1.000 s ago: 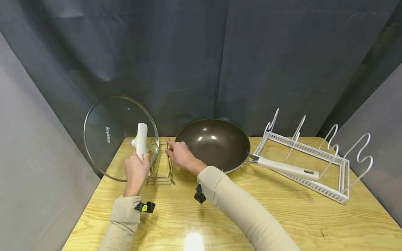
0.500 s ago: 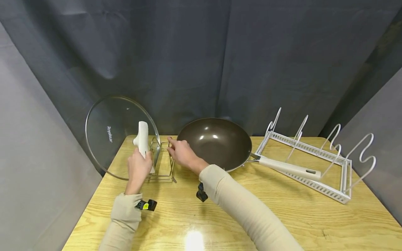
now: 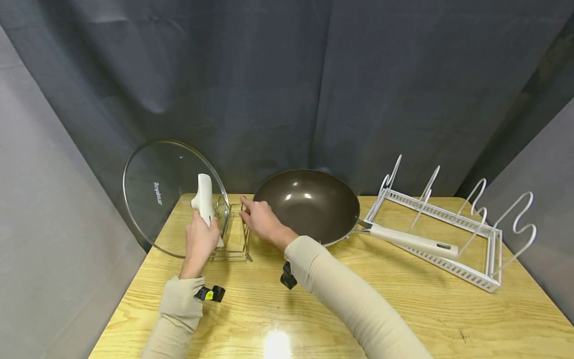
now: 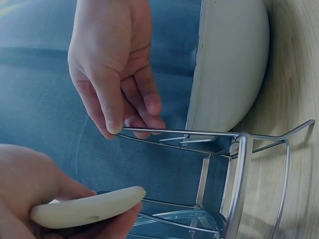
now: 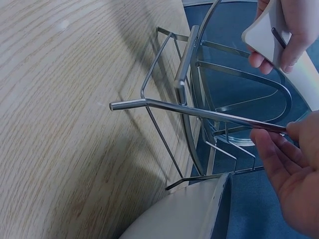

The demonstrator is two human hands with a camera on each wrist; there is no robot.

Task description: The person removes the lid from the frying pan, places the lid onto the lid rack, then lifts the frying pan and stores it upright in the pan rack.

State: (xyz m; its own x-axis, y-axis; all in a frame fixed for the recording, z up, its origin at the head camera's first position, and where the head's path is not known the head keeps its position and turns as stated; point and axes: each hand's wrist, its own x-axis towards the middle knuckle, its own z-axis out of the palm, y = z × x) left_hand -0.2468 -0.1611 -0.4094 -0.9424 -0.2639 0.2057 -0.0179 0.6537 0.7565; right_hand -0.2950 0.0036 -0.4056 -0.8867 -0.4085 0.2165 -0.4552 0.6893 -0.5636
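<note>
My left hand (image 3: 202,244) grips the white handle (image 3: 205,197) of a large round glass lid (image 3: 154,172). The lid stands on edge at the left, its right rim within the thin wire rack (image 4: 242,174). In the right wrist view, the rack's loops rise right beside the lid's glass. My right hand (image 3: 264,222) pinches the end of the rack's metal rod (image 5: 214,115) between thumb and fingers. Just right of the rack, a dark wok (image 3: 309,202) rests on the table, its white outer side (image 4: 229,64) close to the rack.
The wok's cream handle (image 3: 412,241) extends right over a white pan rack (image 3: 448,268) with several upright curved dividers. A wooden table (image 3: 323,304) lies under everything. Dark fabric (image 3: 287,89) hangs behind, and pale panels (image 3: 40,224) close off the sides.
My left hand and the lid's handle have shifted very slightly right. The right hand keeps its hold on the rack, and the wok and white rack stay in place.
</note>
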